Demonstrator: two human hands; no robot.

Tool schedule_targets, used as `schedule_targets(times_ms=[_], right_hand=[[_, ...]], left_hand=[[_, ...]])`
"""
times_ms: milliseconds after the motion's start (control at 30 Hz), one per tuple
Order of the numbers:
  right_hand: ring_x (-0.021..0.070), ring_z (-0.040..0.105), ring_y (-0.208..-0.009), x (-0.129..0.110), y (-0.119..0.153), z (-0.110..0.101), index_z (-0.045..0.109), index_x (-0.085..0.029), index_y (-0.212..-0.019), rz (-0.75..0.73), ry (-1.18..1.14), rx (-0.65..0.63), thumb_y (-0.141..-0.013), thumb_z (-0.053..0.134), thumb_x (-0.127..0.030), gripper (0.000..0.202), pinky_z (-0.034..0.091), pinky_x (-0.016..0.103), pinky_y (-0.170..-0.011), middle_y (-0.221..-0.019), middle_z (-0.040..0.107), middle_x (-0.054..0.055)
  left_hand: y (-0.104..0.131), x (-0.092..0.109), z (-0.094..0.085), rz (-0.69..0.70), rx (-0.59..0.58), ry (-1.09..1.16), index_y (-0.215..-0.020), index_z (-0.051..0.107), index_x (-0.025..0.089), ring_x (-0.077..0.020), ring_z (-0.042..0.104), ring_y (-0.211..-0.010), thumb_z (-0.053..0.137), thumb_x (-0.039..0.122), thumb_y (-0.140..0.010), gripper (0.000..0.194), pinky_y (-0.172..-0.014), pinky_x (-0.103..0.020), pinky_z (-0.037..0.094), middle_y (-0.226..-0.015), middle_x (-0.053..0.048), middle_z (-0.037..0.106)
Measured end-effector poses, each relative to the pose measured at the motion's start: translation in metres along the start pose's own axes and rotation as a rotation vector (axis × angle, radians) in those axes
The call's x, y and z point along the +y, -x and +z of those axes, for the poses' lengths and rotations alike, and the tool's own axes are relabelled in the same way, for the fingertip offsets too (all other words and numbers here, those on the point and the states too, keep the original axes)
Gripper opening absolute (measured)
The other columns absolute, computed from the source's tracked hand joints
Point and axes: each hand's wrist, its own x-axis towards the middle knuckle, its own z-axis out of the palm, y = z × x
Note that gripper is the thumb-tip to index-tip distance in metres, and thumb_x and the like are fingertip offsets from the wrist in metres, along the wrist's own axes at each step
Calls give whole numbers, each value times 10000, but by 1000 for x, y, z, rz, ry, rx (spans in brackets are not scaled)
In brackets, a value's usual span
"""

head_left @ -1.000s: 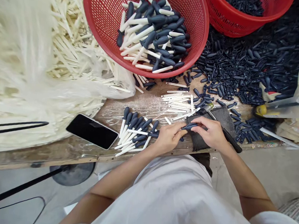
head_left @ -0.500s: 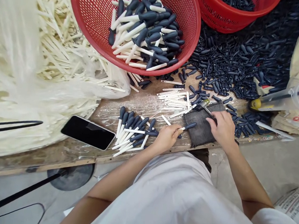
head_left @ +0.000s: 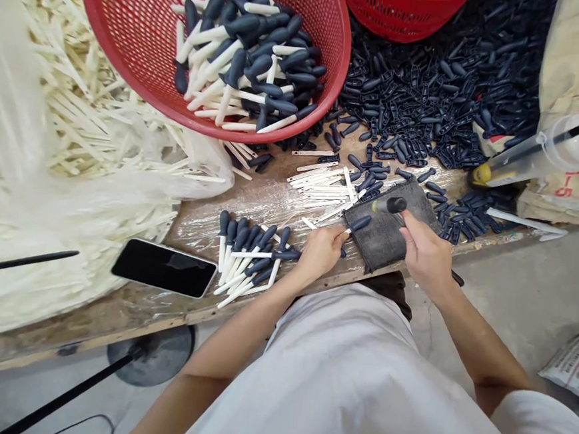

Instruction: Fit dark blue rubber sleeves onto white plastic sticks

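Note:
My left hand (head_left: pixel 323 252) pinches the white end of a small tool with a dark blue handle (head_left: pixel 360 224), whose handle lies over the dark cloth-like pad (head_left: pixel 380 241). My right hand (head_left: pixel 427 258) is closed around the shaft of a small hammer (head_left: pixel 395 204); its blurred head is over the upper part of the pad. Just left of my left hand lies a bunch of white pieces with blue handles (head_left: pixel 251 254). Loose white strips (head_left: pixel 322 186) are spread beyond the pad.
A red basket (head_left: pixel 336 80) holds many handled pieces; a second red basket (head_left: pixel 400 18) stands behind. Loose blue handle parts (head_left: pixel 429 94) cover the back right. White strips in plastic (head_left: pixel 76 126) fill the left. A phone (head_left: pixel 164 267) and a clear tube (head_left: pixel 519 158) are also there.
My view has shifted. My right hand has closed around the hammer shaft, and the hammer head has turned over the pad. My left hand still pinches the handled tool.

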Motion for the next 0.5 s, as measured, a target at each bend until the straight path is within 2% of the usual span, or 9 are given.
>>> schedule_targets(times_ms=[100,233,333,500], right_hand=[[196,670,-709,-2,-2,1,593,-235,-1378,-12,83,-77,-1029,363,-362,437,412,276,-602,-925,744,80],[179,665,-720,-9,-2,-1,574,-223,-1404,-44,89,18,-1040,328,-346,457,400,271,-597,-888,725,85],[167,640,-643,-17,0,-4,606,-239,-1369,-139,151,-58,-1032,371,-364,429,349,289,-541,-809,712,67],[148,636,-644,-27,4,-3,602,-221,-1369,-188,196,-6,-1042,356,-333,424,341,290,-550,-766,687,61]], left_hand=[[1,0,3,-6,24,-19,-786,719,166,-185,594,-674,477,225,-942,293,-665,-276,375,-727,-63,701],[1,1,5,-10,26,-30,-828,736,167,-196,615,-697,481,225,-940,284,-675,-283,387,-769,-79,727],[1,2,4,-27,37,-27,-847,739,168,-207,636,-731,481,223,-938,278,-691,-288,396,-806,-91,740],[2,3,3,-12,27,-20,-766,714,177,-191,609,-667,487,216,-926,281,-668,-284,393,-708,-66,702]])
